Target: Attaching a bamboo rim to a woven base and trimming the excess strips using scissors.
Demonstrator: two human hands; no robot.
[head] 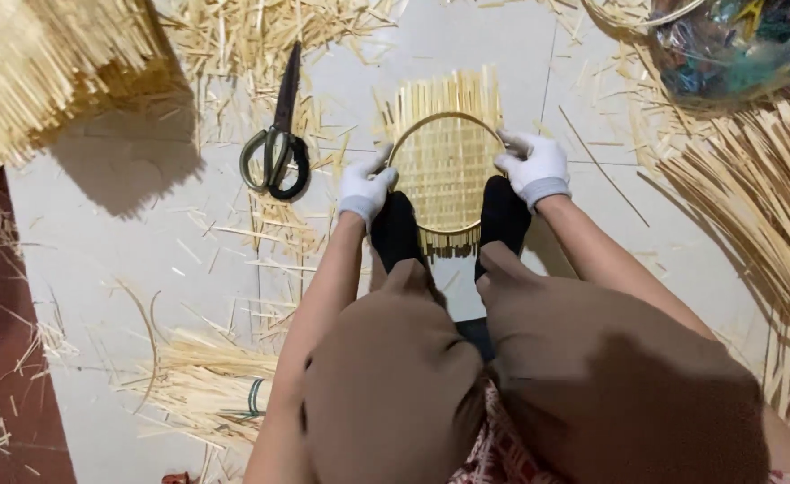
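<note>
Nearest to us, our knees in brown trousers (467, 376) fill the lower middle of the view, and our feet in black socks (397, 231) press down on the near edge of a small woven bamboo mat (446, 166) that lies flat on the pale tiled floor (126, 260). To do this step well, we keep both feet firm on that near edge so the mat cannot slide while we work the hoop.

Our left hand (365, 186), in a white glove, is closed around the left side of a thin bamboo hoop (444, 116) laid on the mat. Our right hand (533, 167), also gloved, pinches the hoop on its right side. We judge that even pressure from both sides keeps the ring round and centred on the weave; squeezing harder on one side would likely skew it off the strips.

Loose bamboo slivers (207, 385) lie scattered along the floor to the left of our knees. Beyond the left hand, a pair of scissors (277, 143) rests on the floor, apart from the mat. A bundle of long strips (763, 197) fans along the right edge, and another heap (45, 63) sits in the far left corner. A shiny plastic bag (736, 40) lies at the far right corner.
</note>
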